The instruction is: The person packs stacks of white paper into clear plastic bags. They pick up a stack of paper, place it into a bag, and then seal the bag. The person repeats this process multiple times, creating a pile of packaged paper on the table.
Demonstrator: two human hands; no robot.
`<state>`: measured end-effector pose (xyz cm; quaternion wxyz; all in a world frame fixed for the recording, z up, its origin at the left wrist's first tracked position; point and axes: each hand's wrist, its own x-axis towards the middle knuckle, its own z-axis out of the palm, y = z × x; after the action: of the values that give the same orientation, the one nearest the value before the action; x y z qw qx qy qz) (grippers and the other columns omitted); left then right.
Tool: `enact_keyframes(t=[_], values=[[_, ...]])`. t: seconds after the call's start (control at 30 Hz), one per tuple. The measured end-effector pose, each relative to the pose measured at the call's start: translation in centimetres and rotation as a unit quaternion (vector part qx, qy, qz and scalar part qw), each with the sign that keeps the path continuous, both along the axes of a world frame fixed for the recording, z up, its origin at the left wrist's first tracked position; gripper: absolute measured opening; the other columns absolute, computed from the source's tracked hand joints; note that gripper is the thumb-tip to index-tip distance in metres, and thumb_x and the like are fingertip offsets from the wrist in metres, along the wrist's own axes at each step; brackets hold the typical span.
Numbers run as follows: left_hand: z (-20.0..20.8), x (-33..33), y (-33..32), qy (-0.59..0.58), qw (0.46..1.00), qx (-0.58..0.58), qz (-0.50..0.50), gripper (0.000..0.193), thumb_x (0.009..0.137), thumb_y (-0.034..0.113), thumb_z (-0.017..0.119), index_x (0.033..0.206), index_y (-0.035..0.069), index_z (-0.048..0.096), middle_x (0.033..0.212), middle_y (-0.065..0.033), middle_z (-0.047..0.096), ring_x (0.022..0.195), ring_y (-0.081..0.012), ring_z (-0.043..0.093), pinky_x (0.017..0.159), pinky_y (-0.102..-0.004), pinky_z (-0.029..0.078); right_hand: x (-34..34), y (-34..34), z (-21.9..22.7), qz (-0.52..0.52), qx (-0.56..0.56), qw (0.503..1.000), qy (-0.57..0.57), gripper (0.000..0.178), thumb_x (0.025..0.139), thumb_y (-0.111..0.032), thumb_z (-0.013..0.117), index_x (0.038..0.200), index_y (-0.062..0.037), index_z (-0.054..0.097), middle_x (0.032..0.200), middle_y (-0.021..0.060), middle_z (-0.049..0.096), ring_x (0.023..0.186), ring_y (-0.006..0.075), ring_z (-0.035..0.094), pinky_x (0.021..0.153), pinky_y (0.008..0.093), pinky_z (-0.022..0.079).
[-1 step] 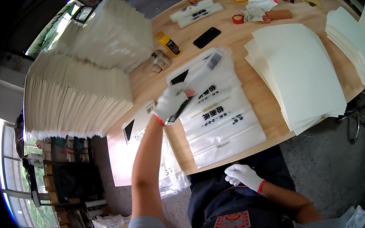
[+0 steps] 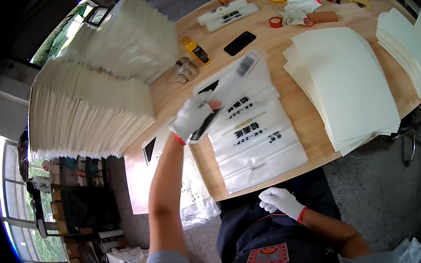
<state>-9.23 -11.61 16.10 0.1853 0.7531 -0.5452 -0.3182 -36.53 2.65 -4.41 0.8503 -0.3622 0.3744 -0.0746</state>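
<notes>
My left hand [image 2: 191, 117], in a white glove with a red cuff, is closed on a clear plastic bag [image 2: 229, 91]. The bag has dark printing, and a barcode label shows toward its far end. Part of it is hidden by my fingers. Underneath and to the right lies an overlapping spread of printed clear plastic bags [image 2: 258, 136] on the wooden table [image 2: 215, 183]. My right hand [image 2: 282, 202], gloved alike, rests in my lap below the table's near edge. Its fingers are loosely curled with nothing seen in them.
Tall stacks of white paper [image 2: 89, 111] rise on the left. Fanned paper sheets [image 2: 346, 86] lie at the right. Beyond the bags are a phone [image 2: 240, 43], an orange-capped bottle [image 2: 195, 51], a glass jar [image 2: 185, 70], rolled plastic packs [image 2: 233, 17] and a tape roll [image 2: 275, 22].
My left hand has shifted slightly to the left, and the bag's barcode end has swung a little up and away. My right hand stays still.
</notes>
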Motion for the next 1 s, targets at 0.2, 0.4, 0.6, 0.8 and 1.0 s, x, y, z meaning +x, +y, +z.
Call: enact_keyframes(t=[0.2,0.4,0.6,0.8,1.0], values=[[8.2,0.8,3.3,0.096,0.99,-0.086,-0.051,0.031,0.089,0.025,0.061,0.103,-0.002,0.063,0.078,-0.0013,0.06,0.068,-0.0067,0.051,0.064,-0.0226,0.042,2.0,-4.3,2.5,-0.086,-0.103,0.987,-0.09,0.034,0.09,-0.028,0.062,0.111,-0.0014,0.057,0.086,0.0058,0.065,0.069,0.0093,0.058,0.063,0.0217,0.048],[13.9,0.0,7.1,0.149,0.981,-0.113,-0.061,0.039,0.086,0.029,0.065,0.106,-0.004,0.062,0.084,-0.0023,0.063,0.074,-0.007,0.056,0.069,-0.0214,0.046,5.1,-8.9,6.0,-0.228,-0.079,0.954,-0.179,0.096,0.083,-0.033,0.07,0.149,-0.0058,0.006,0.141,0.0215,0.036,0.119,0.0242,0.047,0.088,0.0376,0.048],[15.2,1.5,9.2,0.231,0.953,-0.195,0.005,0.051,0.085,0.038,0.066,0.111,-0.005,0.057,0.091,-0.0044,0.064,0.078,-0.0078,0.059,0.07,-0.0204,0.047,9.0,-10.0,3.1,-0.233,0.082,0.947,-0.206,0.098,0.083,-0.036,0.07,0.15,-0.0214,0.001,0.154,0.0132,0.009,0.136,0.031,0.025,0.105,0.0543,0.028],[14.7,4.5,6.6,0.128,0.976,-0.173,-0.017,0.044,0.088,0.036,0.063,0.109,-0.003,0.059,0.087,-0.0014,0.062,0.075,-0.0054,0.056,0.069,-0.0194,0.046,8.2,-11.3,-0.4,-0.15,0.088,0.937,-0.303,0.049,0.083,-0.033,0.069,0.122,-0.0087,0.053,0.115,0.0095,0.057,0.104,0.0194,0.057,0.081,0.036,0.05],[6.2,11.9,3.0,-0.314,0.906,-0.284,0.011,0.03,0.084,0.028,0.057,0.103,0.005,0.064,0.087,-0.0222,0.064,0.083,-0.041,0.06,0.075,-0.0426,0.047,6.0,-8.4,4.1,-0.272,0.004,0.943,-0.193,0.025,0.085,-0.027,0.067,0.101,-0.008,0.063,0.084,0.0027,0.061,0.075,0.0131,0.058,0.068,0.0293,0.05]])
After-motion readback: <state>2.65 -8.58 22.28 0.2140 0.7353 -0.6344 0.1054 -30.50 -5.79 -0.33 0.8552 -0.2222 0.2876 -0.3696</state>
